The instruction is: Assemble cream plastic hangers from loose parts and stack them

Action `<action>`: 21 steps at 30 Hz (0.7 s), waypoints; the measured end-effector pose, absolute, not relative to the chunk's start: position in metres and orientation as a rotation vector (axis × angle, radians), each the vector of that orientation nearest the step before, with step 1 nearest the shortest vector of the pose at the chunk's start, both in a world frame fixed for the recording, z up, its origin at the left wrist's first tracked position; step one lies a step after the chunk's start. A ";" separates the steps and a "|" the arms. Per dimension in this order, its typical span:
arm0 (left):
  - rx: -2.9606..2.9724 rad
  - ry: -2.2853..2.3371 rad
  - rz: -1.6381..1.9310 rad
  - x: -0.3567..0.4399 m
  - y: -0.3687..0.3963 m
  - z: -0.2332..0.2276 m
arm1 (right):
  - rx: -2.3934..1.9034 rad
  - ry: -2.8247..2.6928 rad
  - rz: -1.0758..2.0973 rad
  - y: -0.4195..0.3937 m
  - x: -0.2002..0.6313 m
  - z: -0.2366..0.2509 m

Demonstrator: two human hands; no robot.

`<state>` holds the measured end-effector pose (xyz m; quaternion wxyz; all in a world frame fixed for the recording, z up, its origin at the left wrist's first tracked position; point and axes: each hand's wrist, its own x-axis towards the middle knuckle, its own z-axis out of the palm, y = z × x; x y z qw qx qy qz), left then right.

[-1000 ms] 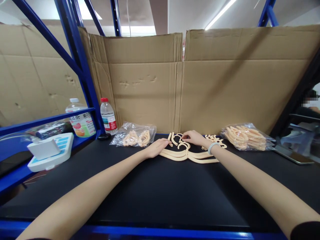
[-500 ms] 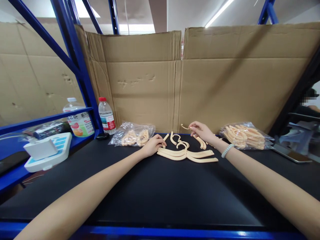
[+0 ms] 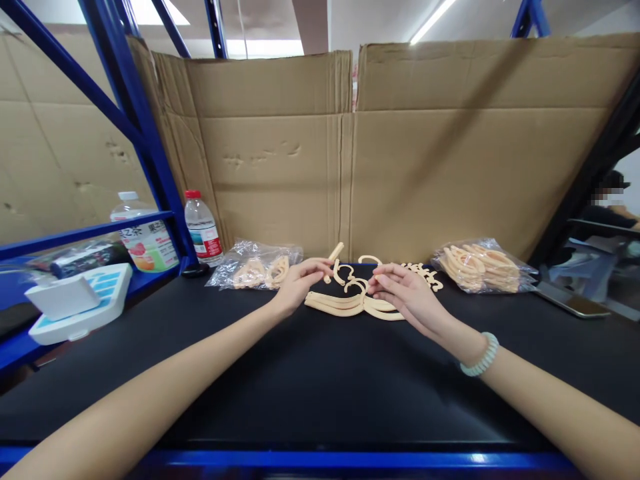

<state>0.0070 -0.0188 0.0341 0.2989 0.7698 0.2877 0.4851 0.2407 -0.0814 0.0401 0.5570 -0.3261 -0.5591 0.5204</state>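
Curved pieces (image 3: 334, 309): plain cream
Surface (image 3: 310, 387): black
Bracelet (image 3: 485, 362), four o'clock: pale mint
Bottle cap (image 3: 193, 194), nine o'clock: red
Cardboard (image 3: 270, 160), twelve o'clock: brown
Frame (image 3: 153, 170), ten o'clock: deep blue

The single head-worn camera looks forward and down from close by the near edge of the bench (image 3: 320, 380), facing the cardboard (image 3: 270, 160) behind its far edge.

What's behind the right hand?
Past the right hand, part of a cluster of small pale pieces shows on the black tabletop, with cardboard beyond. The long curved pieces run out of sight behind the hand; their right ends and whatever else it covers cannot be seen.
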 end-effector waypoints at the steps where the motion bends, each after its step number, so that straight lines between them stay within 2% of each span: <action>1: 1.919 0.710 1.311 0.014 -0.026 0.035 | -0.779 -1.301 1.240 -0.081 0.241 0.039; 7: 1.539 0.690 1.233 0.042 -0.057 0.029 | -0.833 -1.192 1.272 -0.077 0.244 0.029; 13: 1.284 0.658 1.309 0.050 -0.070 0.022 | -0.799 -1.140 1.333 -0.079 0.240 0.027; 18: 1.298 0.654 1.230 0.053 -0.076 0.013 | -0.785 -1.154 1.381 -0.081 0.239 0.027; 21: 1.360 0.687 1.308 0.054 -0.076 0.007 | -0.840 -1.239 1.341 -0.078 0.243 0.024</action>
